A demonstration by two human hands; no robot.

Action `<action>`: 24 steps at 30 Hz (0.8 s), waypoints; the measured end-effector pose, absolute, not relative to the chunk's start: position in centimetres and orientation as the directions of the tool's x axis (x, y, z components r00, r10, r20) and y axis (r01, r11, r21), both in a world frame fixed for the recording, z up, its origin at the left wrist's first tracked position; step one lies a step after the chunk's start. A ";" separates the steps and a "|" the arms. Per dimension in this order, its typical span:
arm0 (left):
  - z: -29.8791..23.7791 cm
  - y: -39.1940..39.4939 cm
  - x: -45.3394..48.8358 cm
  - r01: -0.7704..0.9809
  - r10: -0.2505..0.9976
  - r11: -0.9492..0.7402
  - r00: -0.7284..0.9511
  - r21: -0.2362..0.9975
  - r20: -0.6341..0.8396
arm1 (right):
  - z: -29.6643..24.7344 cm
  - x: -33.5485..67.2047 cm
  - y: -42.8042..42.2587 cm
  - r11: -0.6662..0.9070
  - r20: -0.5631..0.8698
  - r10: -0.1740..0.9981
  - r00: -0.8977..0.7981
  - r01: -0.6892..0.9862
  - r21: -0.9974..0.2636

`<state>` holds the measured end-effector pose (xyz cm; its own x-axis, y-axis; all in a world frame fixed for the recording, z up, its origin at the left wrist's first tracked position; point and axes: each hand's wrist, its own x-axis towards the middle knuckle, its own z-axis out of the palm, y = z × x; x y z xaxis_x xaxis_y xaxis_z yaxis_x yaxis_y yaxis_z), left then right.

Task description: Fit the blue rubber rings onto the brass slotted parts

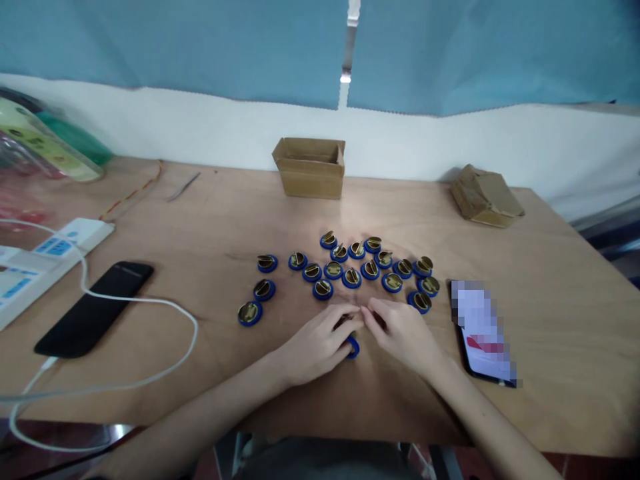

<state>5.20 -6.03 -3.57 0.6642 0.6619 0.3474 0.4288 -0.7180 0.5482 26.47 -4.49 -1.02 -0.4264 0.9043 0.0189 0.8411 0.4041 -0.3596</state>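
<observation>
My left hand [323,343] is closed, its fingers bent around a blue-rimmed round pin badge [354,347] near the table's front edge. Most of that badge is hidden under the fingers. My right hand [397,330] is pinched shut beside it, fingertips meeting those of the left. Whatever lies between the right fingertips is too small or covered to make out. Just beyond both hands lie several more blue round badges [351,277], gold-coloured pin backs facing up. To the left is a short row of similar badges [250,313].
An open cardboard box [313,180] stands at the back, with a crumpled brown box [486,197] to its right. A lit phone [483,337] lies at right. On the left are a black phone [95,310], its white cable [170,303] and a power strip [75,247].
</observation>
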 end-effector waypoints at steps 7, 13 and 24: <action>-3.5 -5.6 4.9 0.380 0.662 -0.699 0.664 0.605 0.347 | -0.8 26.3 -4.7 0.358 0.031 0.925 -0.379 0.841 -0.406; -0.3 -4.1 2.7 0.356 0.730 -0.497 0.665 0.791 0.158 | 0.5 26.7 -4.4 0.309 -0.006 0.931 -0.365 0.796 -0.520; 1.7 -3.0 -1.3 0.605 0.590 -0.290 0.723 0.742 -0.359 | 1.9 27.8 -4.6 0.365 -0.234 0.805 -0.545 0.766 -0.529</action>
